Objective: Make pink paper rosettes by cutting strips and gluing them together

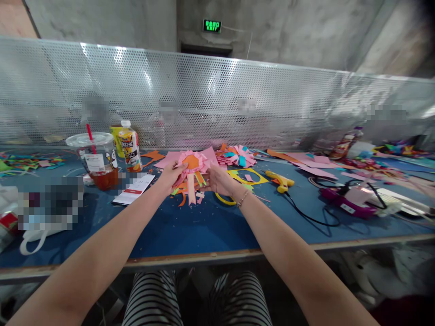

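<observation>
Apparently was at a holding-and-adjusting step, with a pink paper rosette (pixel 190 162) set between both hands just over paper scraps (pixel 200 196) on the blue table (pixel 204 232), orange centre facing up and back toward the wearer. Pinched the rosette's left edge with the left hand (pixel 170 177), laying the thumb across the front near the centre. Held the right hand (pixel 222 180) at the right edge with fingers extended and slightly curved; could not tell whether gripping or merely touching. Seemed to call next for a firm left pinch and a light right touch, so as not to crush the ruffles or bend the pale strip (pixel 191 192) hanging below. Had the yellow glue gun (pixel 281 180) lying to the right, clear of both hands. Could not see the rosette's back or the left fingers behind it. Could barely make out a yellow loop (pixel 225 199), partly covered by the right wrist.
</observation>
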Available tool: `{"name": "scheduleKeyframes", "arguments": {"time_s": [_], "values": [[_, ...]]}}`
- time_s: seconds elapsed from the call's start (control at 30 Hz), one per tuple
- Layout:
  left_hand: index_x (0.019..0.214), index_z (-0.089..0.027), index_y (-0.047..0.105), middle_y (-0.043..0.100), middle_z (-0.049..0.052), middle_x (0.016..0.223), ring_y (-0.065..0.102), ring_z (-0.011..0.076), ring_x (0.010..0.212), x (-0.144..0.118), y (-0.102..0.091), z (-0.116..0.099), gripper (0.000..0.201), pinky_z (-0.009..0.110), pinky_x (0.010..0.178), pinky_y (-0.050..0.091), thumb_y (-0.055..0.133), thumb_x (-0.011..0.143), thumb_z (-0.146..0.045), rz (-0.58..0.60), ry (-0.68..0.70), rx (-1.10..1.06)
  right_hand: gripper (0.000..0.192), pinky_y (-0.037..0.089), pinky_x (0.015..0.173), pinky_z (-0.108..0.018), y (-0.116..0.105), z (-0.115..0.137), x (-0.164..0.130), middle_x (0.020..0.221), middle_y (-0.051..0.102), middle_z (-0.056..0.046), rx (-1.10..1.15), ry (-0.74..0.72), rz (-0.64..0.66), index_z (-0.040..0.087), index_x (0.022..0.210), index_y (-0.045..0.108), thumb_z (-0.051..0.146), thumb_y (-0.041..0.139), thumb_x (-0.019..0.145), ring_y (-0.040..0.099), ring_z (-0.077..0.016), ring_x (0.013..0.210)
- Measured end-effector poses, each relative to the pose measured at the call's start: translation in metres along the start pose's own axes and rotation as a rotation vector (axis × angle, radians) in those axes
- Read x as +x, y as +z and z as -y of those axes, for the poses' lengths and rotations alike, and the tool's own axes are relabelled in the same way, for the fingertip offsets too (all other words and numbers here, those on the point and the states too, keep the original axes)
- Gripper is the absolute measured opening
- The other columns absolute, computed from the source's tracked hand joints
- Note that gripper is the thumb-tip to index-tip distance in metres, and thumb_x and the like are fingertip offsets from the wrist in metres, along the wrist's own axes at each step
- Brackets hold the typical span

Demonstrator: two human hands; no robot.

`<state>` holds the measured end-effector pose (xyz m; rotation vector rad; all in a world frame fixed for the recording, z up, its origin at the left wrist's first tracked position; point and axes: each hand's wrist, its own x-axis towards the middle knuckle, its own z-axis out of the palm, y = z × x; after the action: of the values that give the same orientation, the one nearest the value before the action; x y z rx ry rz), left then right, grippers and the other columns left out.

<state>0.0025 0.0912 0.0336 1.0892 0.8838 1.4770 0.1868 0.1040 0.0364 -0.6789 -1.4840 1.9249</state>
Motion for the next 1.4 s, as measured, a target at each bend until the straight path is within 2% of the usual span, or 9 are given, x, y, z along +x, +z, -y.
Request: {"name": "scheduleKeyframes", "arguments": {"time_s": [0.13, 0.23, 0.37, 0.53, 0.77, 1.0, 1.17, 1.4], "values": [[0.08, -0.015, 0.056, 0.063, 0.002, 0.075, 0.059, 0.0098, 0.06, 0.006, -0.005, 0.011, 0.029, 0.022, 0.056, 0.047, 0.072, 0.061, -0.03, -0.027, 0.085, 0.104, 0.03, 0.05, 0.075, -0.031, 0.001, -0.006, 0.003, 0.09, 0.063, -0.005, -0.046, -0.008, 0.033, 0.018, 0.095, 0.053, 0.044, 0.04, 0.086, 0.062, -0.0128, 0.071], [0.081, -0.014, 0.056, 0.063, 0.003, 0.074, 0.059, 0.0106, 0.062, 0.008, -0.007, 0.017, 0.032, 0.023, 0.06, 0.046, 0.072, 0.06, -0.033, -0.029, 0.143, 0.188, 0.021, 0.05, 0.068, -0.025, 0.004, -0.01, 0.004, 0.083, 0.064, -0.003, -0.077, -0.102, -0.053, 0.018, 0.091, 0.054, 0.031, 0.06, 0.076, 0.06, -0.0102, 0.065], [0.088, -0.014, 0.056, 0.063, 0.003, 0.079, 0.06, 0.0129, 0.068, 0.006, -0.006, 0.021, 0.039, 0.027, 0.066, 0.047, 0.073, 0.057, -0.031, 0.036, 0.16, 0.227, 0.03, 0.047, 0.057, -0.019, 0.008, -0.012, 0.007, 0.073, 0.062, 0.002, -0.091, -0.196, -0.195, 0.02, 0.087, 0.053, 0.021, 0.072, 0.063, 0.057, -0.008, 0.06], [0.091, -0.014, 0.054, 0.062, 0.004, 0.085, 0.06, 0.015, 0.074, 0.001, -0.001, 0.018, 0.046, 0.03, 0.072, 0.048, 0.076, 0.051, -0.022, 0.091, 0.117, 0.151, 0.031, 0.042, 0.049, -0.015, 0.006, -0.011, 0.01, 0.068, 0.06, 0.004, -0.115, -0.231, -0.283, 0.019, 0.079, 0.053, 0.018, 0.074, 0.056, 0.054, -0.0056, 0.056], [0.089, -0.013, 0.053, 0.062, 0.004, 0.085, 0.06, 0.0159, 0.076, 0.0, 0.0, 0.015, 0.047, 0.033, 0.076, 0.047, 0.076, 0.048, -0.019, 0.071, 0.113, 0.185, 0.031, 0.049, 0.058, -0.021, 0.003, -0.007, 0.007, 0.07, 0.061, 0.003, -0.059, -0.129, -0.22, 0.019, 0.08, 0.05, 0.02, 0.074, 0.059, 0.06, -0.0092, 0.062], [0.092, -0.015, 0.052, 0.061, 0.002, 0.08, 0.06, 0.0151, 0.073, -0.001, -0.002, 0.014, 0.049, 0.031, 0.072, 0.048, 0.075, 0.05, -0.019, 0.141, 0.099, 0.199, 0.022, 0.05, 0.057, -0.024, 0.003, -0.001, 0.005, 0.057, 0.057, 0.002, 0.009, -0.171, -0.335, 0.018, 0.073, 0.05, 0.035, 0.065, 0.072, 0.057, -0.0096, 0.053], [0.095, -0.016, 0.052, 0.059, 0.001, 0.079, 0.059, 0.0146, 0.072, -0.002, -0.003, 0.014, 0.05, 0.029, 0.069, 0.048, 0.073, 0.05, -0.018, 0.168, 0.101, 0.247, 0.023, 0.049, 0.053, -0.023, 0.004, 0.001, 0.003, 0.056, 0.053, 0.005, -0.017, -0.248, -0.354, 0.019, 0.071, 0.051, 0.035, 0.067, 0.07, 0.053, -0.0077, 0.049], [0.088, -0.015, 0.053, 0.058, 0.001, 0.075, 0.057, 0.0145, 0.069, -0.001, -0.003, 0.015, 0.045, 0.028, 0.065, 0.046, 0.074, 0.049, -0.019, 0.155, 0.124, 0.32, 0.024, 0.048, 0.053, -0.025, 0.001, 0.0, 0.004, 0.057, 0.054, 0.005, -0.048, -0.22, -0.382, 0.02, 0.072, 0.051, 0.039, 0.065, 0.07, 0.051, -0.008, 0.049]]}}
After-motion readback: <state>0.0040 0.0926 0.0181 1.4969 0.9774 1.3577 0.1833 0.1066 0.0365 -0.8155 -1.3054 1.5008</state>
